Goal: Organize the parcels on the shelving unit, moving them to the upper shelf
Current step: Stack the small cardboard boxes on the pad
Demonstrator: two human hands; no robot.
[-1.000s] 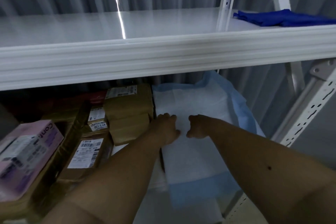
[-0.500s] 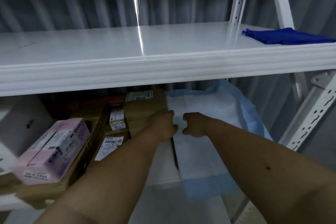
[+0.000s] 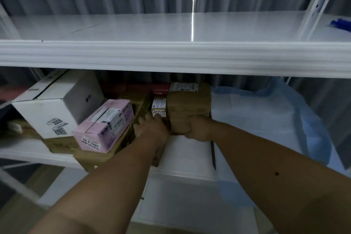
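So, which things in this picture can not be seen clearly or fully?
- Blue cloth, head view: cut off by the right edge.
- Label on the small parcel: too small and blurred to read, partly covered by the left hand.
- Front of the brown taped parcel: covered by the right hand.
- Red item at the back: mostly hidden behind parcels, in shadow.

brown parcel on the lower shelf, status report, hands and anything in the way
Right hand grips brown taped parcel at its front; left hand reaches between parcels beside it. Parcel not lifted. Upper shelf edge overhangs directly above.
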